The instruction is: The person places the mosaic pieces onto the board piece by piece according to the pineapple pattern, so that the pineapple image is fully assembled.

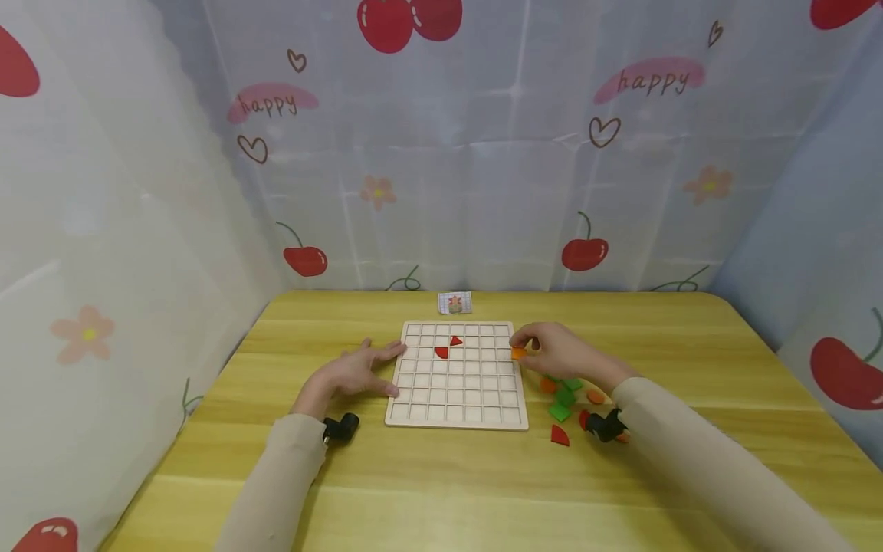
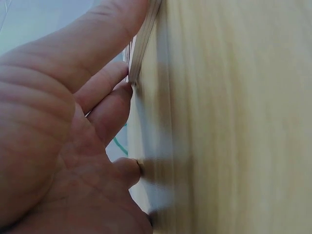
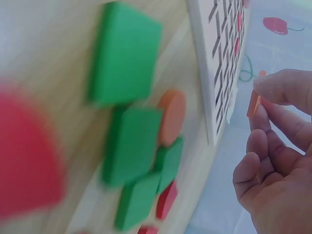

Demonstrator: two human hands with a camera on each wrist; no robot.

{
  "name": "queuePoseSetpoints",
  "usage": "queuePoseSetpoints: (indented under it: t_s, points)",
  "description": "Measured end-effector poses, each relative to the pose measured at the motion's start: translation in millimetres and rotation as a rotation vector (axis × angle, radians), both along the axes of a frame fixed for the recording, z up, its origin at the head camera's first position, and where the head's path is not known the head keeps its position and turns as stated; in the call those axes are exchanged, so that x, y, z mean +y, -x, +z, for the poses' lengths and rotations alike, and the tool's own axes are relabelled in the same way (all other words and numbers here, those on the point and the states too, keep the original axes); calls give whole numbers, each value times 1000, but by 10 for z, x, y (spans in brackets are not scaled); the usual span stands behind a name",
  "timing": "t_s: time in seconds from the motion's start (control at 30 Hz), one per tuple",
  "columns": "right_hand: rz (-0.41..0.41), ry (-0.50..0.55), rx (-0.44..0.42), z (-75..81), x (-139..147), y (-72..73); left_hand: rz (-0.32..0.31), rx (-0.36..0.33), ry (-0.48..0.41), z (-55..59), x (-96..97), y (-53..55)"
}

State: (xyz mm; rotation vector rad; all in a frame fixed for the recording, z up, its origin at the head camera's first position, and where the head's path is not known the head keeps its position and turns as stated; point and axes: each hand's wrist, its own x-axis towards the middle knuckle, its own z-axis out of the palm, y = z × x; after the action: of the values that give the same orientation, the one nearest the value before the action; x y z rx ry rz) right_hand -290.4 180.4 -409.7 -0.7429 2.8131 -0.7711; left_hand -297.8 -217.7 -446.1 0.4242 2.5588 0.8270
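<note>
A white grid board (image 1: pixel 455 414) lies on the table, with a red quarter-circle tile (image 1: pixel 442 353) and a red triangular tile (image 1: pixel 456 340) in two of its upper cells. My left hand (image 1: pixel 355 372) touches the board's left edge, fingers spread; the left wrist view shows thumb and fingertips against that edge. Over the board's right edge, my right hand (image 1: pixel 552 349) pinches an orange tile (image 3: pixel 254 101) between thumb and fingers. Below this hand lie loose green square tiles (image 3: pixel 129 58), orange round tiles (image 3: pixel 172 117) and red tiles (image 1: pixel 560 435); the forearm partly hides the pile.
Behind the board lies a small printed card (image 1: pixel 454 303) with a coloured figure on a grid. The wooden table (image 1: pixel 441 491) is bordered by curtains (image 1: pixel 476 192) printed with cherries at the back and both sides.
</note>
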Motion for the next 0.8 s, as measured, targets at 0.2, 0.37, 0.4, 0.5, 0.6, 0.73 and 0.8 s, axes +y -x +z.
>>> queuePoseSetpoints:
  t_s: [0.2, 0.37, 0.4, 0.5, 0.6, 0.73, 0.8]
  points:
    - [-23, 5, -56, 25, -332, 171, 32, -17, -18, 54, 0, 18]
    - [-5, -7, -81, 4, -639, 281, 45, -19, -10, 71, 2, 1]
    - [4, -7, -84, -1, -690, 298, 47, -18, -10, 74, 5, -3]
    - [23, -2, -82, -14, -814, 342, 49, -15, -15, 80, 16, -12]
    - [40, -12, -63, -48, -901, 370, 51, -14, -26, 86, 28, -14]
    - [49, -33, -48, -116, -988, 368, 47, -21, -33, 83, 35, -14]
    - [59, -40, -34, -152, -1022, 363, 45, -26, -34, 78, 33, -15]
